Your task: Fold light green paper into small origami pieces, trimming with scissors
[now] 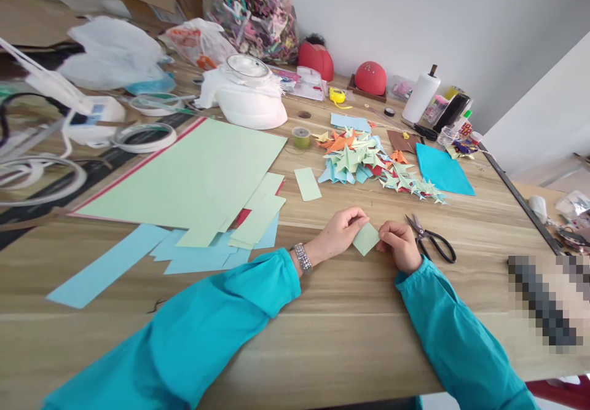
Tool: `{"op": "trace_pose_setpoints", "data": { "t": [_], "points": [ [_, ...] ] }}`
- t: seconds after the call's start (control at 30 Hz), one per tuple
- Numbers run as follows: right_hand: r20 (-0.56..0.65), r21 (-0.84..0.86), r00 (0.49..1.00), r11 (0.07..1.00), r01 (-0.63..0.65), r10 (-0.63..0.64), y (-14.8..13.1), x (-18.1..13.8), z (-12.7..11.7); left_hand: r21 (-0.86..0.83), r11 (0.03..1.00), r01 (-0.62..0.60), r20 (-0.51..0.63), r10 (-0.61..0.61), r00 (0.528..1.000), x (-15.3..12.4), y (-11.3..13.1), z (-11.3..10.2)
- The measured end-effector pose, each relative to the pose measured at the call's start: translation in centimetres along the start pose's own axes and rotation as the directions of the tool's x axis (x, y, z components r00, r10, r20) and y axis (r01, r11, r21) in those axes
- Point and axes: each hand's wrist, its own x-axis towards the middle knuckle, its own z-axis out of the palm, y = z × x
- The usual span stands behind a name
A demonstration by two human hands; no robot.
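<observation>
A small light-green paper square is held between both hands, one corner pointing toward me. My left hand, with a metal watch on its wrist, pinches the square's left corner. On the opposite corner my right hand has its thumb and forefinger closed. Just right of that hand lie black-handled scissors, their blades slightly apart. Behind the hands a green paper rectangle rests flat. Beyond it sits a pile of folded paper stars in green, orange, blue and red.
Large green sheets and blue paper strips cover the left of the table. A turquoise sheet lies at the right. Toward the wall stand a spool, a yellow tape measure, a red pincushion and a white bottle.
</observation>
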Motion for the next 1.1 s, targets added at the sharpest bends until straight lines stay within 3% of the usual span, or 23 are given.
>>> {"op": "trace_pose_setpoints", "data": {
  "t": [0.33,0.5,0.6,0.7,0.8,1.1],
  "points": [
    [-0.062,0.076,0.997,0.996,0.039,-0.035,0.4,-0.1,-0.2,-0.072,0.996,0.062,-0.140,-0.072,0.988,0.4,-0.6,-0.4],
    [-0.029,-0.014,0.999,1.000,0.018,-0.018,-0.4,-0.1,0.4,-0.095,0.994,0.053,-0.078,-0.060,0.995,0.4,-0.4,-0.3],
    [0.019,-0.092,0.999,0.995,0.041,-0.039,-0.6,0.0,0.5,-0.204,0.974,0.099,-0.029,-0.107,0.994,0.3,0.0,-0.3],
    [-0.035,-0.077,0.998,0.995,0.057,-0.060,-0.4,0.1,0.5,-0.279,0.949,0.150,0.067,-0.137,0.988,0.2,0.3,-0.3],
    [-0.075,-0.037,0.996,0.998,0.050,-0.053,-0.1,0.1,0.4,-0.249,0.954,0.166,0.151,-0.131,0.980,0.2,0.5,-0.2],
    [-0.127,0.061,0.991,0.997,0.039,-0.031,0.1,0.2,0.4,-0.202,0.958,0.201,0.135,-0.176,0.975,0.2,0.3,-0.1]
  ]
}}
